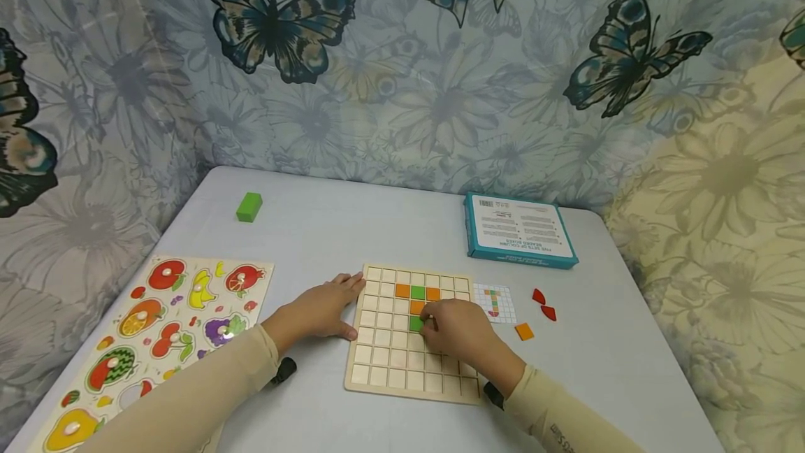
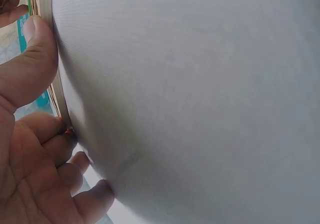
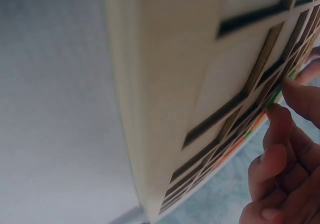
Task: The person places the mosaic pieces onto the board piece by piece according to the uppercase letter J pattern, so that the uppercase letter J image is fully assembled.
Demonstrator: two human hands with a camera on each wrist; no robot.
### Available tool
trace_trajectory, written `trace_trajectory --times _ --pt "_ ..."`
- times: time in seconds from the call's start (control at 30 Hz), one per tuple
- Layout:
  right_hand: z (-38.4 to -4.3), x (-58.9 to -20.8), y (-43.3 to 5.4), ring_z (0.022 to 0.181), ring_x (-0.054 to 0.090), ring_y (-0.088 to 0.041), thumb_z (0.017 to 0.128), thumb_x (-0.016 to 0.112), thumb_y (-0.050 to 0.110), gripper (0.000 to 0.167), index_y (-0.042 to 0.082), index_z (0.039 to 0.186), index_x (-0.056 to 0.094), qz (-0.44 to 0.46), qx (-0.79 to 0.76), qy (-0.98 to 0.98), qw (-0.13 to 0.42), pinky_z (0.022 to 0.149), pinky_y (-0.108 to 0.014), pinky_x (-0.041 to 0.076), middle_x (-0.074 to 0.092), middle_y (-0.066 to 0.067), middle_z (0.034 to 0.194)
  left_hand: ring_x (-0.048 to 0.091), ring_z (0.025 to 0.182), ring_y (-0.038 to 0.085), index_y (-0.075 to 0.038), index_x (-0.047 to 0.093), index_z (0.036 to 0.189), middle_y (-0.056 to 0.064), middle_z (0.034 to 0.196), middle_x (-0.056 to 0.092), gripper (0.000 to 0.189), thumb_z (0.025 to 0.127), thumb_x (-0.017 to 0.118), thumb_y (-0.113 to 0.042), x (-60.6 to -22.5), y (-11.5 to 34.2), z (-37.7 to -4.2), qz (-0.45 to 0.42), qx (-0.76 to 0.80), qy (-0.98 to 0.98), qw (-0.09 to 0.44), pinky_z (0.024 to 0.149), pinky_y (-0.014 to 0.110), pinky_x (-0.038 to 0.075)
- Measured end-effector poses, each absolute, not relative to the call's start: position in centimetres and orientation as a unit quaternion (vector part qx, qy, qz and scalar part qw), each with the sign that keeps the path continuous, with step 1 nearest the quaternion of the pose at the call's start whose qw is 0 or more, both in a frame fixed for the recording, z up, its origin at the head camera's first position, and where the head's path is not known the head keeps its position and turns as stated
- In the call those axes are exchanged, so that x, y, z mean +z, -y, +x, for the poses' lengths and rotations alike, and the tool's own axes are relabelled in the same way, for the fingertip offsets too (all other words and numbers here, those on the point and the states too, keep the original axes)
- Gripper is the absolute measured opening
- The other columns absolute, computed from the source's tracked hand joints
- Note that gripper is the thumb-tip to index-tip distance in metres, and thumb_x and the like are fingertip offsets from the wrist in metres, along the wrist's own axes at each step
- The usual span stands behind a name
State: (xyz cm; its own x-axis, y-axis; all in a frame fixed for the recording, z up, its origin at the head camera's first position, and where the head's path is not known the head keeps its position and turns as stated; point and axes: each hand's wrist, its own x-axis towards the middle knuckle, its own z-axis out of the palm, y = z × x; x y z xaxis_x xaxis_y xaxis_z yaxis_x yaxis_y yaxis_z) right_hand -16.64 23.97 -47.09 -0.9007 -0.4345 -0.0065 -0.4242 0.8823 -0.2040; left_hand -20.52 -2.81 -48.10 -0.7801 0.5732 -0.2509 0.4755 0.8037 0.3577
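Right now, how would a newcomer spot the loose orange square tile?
Right of the pale wooden grid board lies a small white printed card. By its lower right corner is the loose orange square tile. Unlike the two red curved pieces nearby, it has four straight sides.

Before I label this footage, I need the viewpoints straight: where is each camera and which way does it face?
Head: worn on the head, facing forward and down at the board, table and wall; shows left hand and right hand.
Left wrist: on that wrist, facing the table beside the board; shows left hand, some right fingers.
Right wrist: on that wrist, facing low across the board; shows right hand.
Both wrist views share the board's edge.
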Motion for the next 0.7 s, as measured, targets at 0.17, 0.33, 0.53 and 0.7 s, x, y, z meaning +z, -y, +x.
trace_trajectory --times 0.17,0.33,0.53,0.7 --pt "-16.6 -47.1 -24.0 0.052 0.043 -0.003 0.083 0.07 0.018 0.014 0.014 0.094 0.076 -0.222 -0.103 -0.969 0.029 0.045 -0.022 0.038 0.051 0.016 0.06 0.02 0.146 0.029 -0.002 0.03 0.153 0.009 0.16 0.023 0.099 0.078 0.08 -0.043 -48.1 2.8 -20.5 0.286 0.137 -0.932 0.177 0.113 0.047 0.027" --pt "-16.6 -46.6 -24.8 0.055 0.046 -0.006 0.083 0.074 0.028 0.019 0.017 0.099 0.074 -0.205 -0.124 -0.968 0.069 0.046 -0.024 0.037 0.051 0.014 0.061 0.021 0.145 0.029 -0.003 0.031 0.153 0.008 0.16 0.023 0.1 0.077 0.081 -0.044 -48.1 2.9 -20.6 0.285 0.144 -0.93 0.181 0.113 0.046 0.027" --pt "-16.8 -44.9 -29.1 0.061 0.049 -0.012 0.081 0.079 0.028 0.024 0.02 0.103 0.073 -0.115 -0.182 -0.969 0.125 0.052 -0.029 0.042 0.054 0.007 0.069 0.021 0.145 0.028 -0.005 0.031 0.154 0.006 0.16 0.024 0.101 0.076 0.08 -0.047 -48.5 3.0 -20.8 0.281 0.141 -0.932 0.179 0.112 0.046 0.028" --pt "-17.1 -43.2 -35.5 0.065 0.05 -0.015 0.084 0.077 0.023 0.027 0.012 0.108 0.071 -0.065 -0.17 -0.974 0.133 0.055 -0.032 0.043 0.058 0.003 0.081 0.022 0.145 0.028 -0.004 0.032 0.153 0.007 0.16 0.024 0.101 0.076 0.08 -0.046 -48.6 3.0 -20.8 0.284 0.144 -0.931 0.178 0.112 0.046 0.029"
